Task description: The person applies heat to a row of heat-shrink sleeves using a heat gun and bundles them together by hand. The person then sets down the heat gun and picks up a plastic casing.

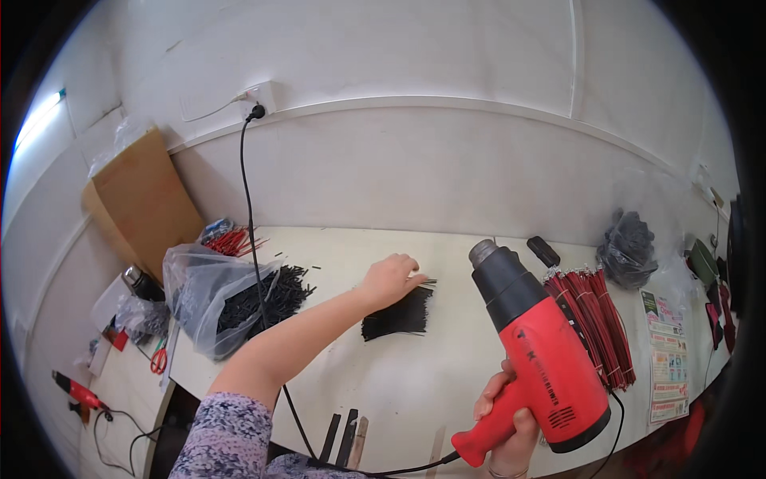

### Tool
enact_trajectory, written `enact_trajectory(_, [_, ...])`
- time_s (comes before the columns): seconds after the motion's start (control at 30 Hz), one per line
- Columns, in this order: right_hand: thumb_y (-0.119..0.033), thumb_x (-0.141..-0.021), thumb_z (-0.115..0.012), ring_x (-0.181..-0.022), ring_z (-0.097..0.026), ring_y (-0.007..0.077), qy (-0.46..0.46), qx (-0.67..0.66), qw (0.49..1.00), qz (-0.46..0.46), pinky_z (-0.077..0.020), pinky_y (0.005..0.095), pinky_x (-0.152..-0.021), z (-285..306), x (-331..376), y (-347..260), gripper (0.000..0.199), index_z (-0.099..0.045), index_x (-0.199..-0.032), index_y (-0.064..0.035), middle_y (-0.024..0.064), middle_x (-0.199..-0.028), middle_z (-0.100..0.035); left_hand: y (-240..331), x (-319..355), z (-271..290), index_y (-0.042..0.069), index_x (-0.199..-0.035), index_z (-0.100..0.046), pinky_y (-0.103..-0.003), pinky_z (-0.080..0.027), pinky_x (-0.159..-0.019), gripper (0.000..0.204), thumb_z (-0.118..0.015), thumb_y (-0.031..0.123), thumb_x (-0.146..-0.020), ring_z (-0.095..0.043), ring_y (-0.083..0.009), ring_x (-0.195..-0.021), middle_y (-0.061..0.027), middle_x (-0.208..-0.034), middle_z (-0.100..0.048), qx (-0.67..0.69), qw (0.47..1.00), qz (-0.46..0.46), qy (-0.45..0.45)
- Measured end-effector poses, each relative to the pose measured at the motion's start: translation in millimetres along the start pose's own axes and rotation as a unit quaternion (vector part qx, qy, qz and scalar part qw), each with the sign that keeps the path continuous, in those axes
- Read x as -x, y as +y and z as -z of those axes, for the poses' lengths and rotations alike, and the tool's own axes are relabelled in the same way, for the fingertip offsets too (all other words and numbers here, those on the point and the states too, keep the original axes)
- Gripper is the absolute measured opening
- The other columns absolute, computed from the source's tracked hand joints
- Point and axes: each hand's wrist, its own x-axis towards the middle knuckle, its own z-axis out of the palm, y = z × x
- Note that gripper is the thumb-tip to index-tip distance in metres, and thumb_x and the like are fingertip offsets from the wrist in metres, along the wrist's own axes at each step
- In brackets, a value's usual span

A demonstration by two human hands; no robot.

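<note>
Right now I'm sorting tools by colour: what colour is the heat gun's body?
Red body, black nozzle end: the heat gun in the right hand, head view.

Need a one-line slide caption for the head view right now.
Right hand grips a red heat gun above the white table while left hand rests on a black tubing bundle.

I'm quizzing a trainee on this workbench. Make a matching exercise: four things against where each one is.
Things:
1. heat gun
2. bundle of black tubing pieces
3. red wire bundle
4. clear plastic bag

Places:
A. under the left hand at the table's middle
B. at the table's left end, black pieces spilling out of it
C. gripped in the right hand, nozzle pointing up and away
D. on the table just right of the heat gun

Pairs: 1-C, 2-A, 3-D, 4-B
</note>
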Motion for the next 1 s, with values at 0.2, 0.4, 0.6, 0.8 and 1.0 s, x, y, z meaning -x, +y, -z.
enact_trajectory(0.2, [-0.038,-0.084,-0.077,-0.081,-0.061,0.0177,0.014,0.002,0.999,-0.036,-0.0519,0.0309,-0.070,4,-3,3,0.073,-0.049,-0.139,0.0015,0.0125,-0.101,-0.061,-16,-6,-24,0.003,-0.142,-0.049,-0.047,-0.034,-0.111,0.077,-0.048,0.065,-0.097,-0.057,-0.0351,-0.124,-0.0198,-0.134,-0.060,-0.012,0.994,-0.020,-0.106])
enact_trajectory(0.4, [-0.042,-0.085,-0.073,-0.078,-0.060,0.0162,0.028,0.044,0.999,-0.003,-0.0502,0.0291,-0.067,-7,-2,3,0.072,-0.049,-0.136,0.0026,0.0117,-0.098,-0.059,6,52,22,0.002,-0.155,-0.026,-0.057,-0.025,-0.116,0.104,-0.072,0.061,-0.082,-0.060,-0.0351,-0.116,-0.0211,-0.114,-0.064,-0.119,0.958,-0.144,-0.219])
enact_trajectory(0.6, [-0.043,-0.088,-0.069,-0.076,-0.060,0.0147,0.020,0.076,0.997,0.012,-0.0496,0.0279,-0.064,-4,-10,8,0.068,-0.050,-0.133,0.0038,0.0113,-0.097,-0.059,26,39,5,-0.003,-0.148,-0.033,-0.058,-0.030,-0.114,0.089,-0.076,0.032,-0.079,-0.064,-0.0361,-0.104,-0.0199,-0.106,-0.065,-0.195,0.930,-0.078,-0.301])
enact_trajectory(0.8, [-0.038,-0.090,-0.067,-0.077,-0.060,0.0149,0.025,0.063,0.998,0.016,-0.0505,0.0286,-0.065,4,-12,12,0.062,-0.050,-0.134,0.0032,0.0108,-0.098,-0.060,25,38,-27,-0.001,-0.116,-0.054,-0.059,-0.037,-0.108,0.044,-0.071,0.015,-0.078,-0.065,-0.0382,-0.100,-0.0200,-0.104,-0.066,-0.233,0.929,-0.056,-0.280])
enact_trajectory(1.0, [-0.029,-0.094,-0.066,-0.080,-0.061,0.0146,0.001,0.029,0.999,0.019,-0.0514,0.0294,-0.070,10,-15,13,0.054,-0.049,-0.136,0.0009,0.0092,-0.101,-0.061,6,40,-29,-0.001,-0.108,-0.054,-0.046,-0.051,-0.093,0.032,-0.066,0.010,-0.080,-0.064,-0.0399,-0.095,-0.0191,-0.100,-0.065,-0.099,0.974,0.064,-0.195])
